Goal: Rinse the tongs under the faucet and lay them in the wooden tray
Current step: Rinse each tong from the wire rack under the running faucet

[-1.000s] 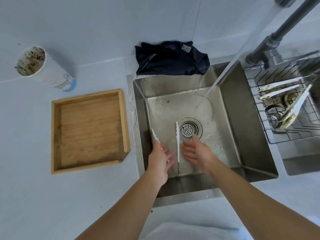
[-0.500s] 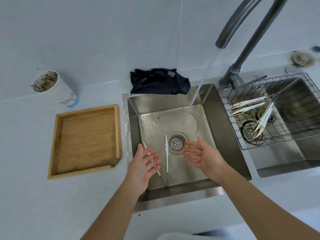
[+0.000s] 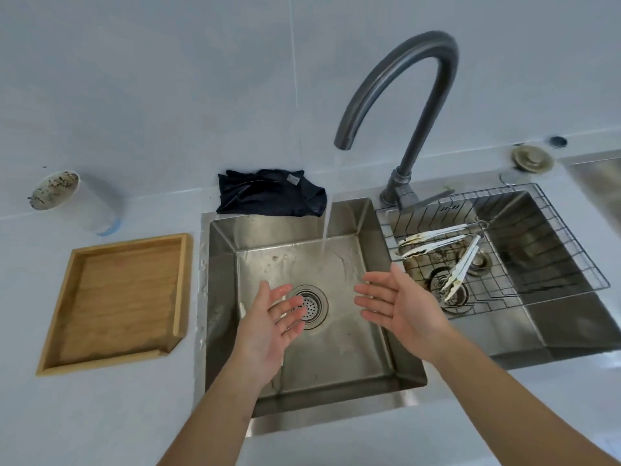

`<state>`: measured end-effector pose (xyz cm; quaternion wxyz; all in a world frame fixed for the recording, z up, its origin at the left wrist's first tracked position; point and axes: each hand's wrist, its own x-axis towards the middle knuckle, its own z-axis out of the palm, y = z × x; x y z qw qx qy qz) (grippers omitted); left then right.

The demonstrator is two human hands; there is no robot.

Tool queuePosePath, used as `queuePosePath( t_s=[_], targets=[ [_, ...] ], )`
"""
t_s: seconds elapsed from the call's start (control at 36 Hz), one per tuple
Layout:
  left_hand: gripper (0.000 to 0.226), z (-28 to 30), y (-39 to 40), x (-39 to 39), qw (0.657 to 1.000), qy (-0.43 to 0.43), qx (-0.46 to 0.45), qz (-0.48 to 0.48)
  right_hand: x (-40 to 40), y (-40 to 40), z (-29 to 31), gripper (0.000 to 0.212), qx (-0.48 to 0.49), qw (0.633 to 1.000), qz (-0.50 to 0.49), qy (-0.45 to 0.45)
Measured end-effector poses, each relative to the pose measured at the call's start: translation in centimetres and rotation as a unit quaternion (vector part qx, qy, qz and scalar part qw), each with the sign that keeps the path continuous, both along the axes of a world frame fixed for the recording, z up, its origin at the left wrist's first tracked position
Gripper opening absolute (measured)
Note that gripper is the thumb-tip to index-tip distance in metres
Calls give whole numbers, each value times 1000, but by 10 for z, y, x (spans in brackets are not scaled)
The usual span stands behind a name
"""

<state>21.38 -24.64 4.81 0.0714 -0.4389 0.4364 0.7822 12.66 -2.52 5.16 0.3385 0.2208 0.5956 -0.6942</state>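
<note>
- The pale counter (image 3: 100, 415) holds it all.
- A wooden tray (image 3: 116, 302) lies on the left.
- A white cup (image 3: 84, 203) stands behind it.
- A dark cloth (image 3: 268, 193) lies behind the sink (image 3: 396, 257).

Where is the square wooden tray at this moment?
In the head view, the square wooden tray lies on the counter left of the steel sink basin, below the white cup.
</note>
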Motion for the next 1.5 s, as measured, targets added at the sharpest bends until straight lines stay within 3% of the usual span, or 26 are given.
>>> queuePosePath(
  t_s=[0.47, 0.78, 0.89, 1.0, 1.08, 1.17, 1.28, 1.36, 1.5],
  targets=[
    [41, 3, 102, -44, 998, 1, -24, -58, -49, 135, -1, 52, 21, 998, -44, 26],
    [13, 3, 155, -76, 964, -1, -186, -190, -89, 203, -14, 50, 36, 998, -52, 28],
    [9, 4, 174, -98, 919, 30, -268, -286, -106, 223, -22, 41, 42, 998, -31, 29],
    [11, 4, 191, -129, 848, 39, -350, -395, -127, 239, -27, 24, 71, 996, 8, 59],
    [36, -1, 199, -147, 792, 42, -400, -460, -142, 246, -29, 20, 108, 990, 16, 86],
    [54, -7, 206, -161, 708, 39, -482, -514, -157, 251, -32, 14, 174, 973, 75, 130],
    [68, -15, 218, -179, 627, 31, -551, -550, -181, 253, -35, 29, 325, 895, 216, 216],
    [78, -27, 226, -191, 570, 43, -589, -572, -200, 250, -42, 39, 371, 850, 286, 240],
    [96, -48, 236, -202, 521, 43, -607, -598, -225, 244, -58, 55, 440, 756, 395, 281]
  ],
)
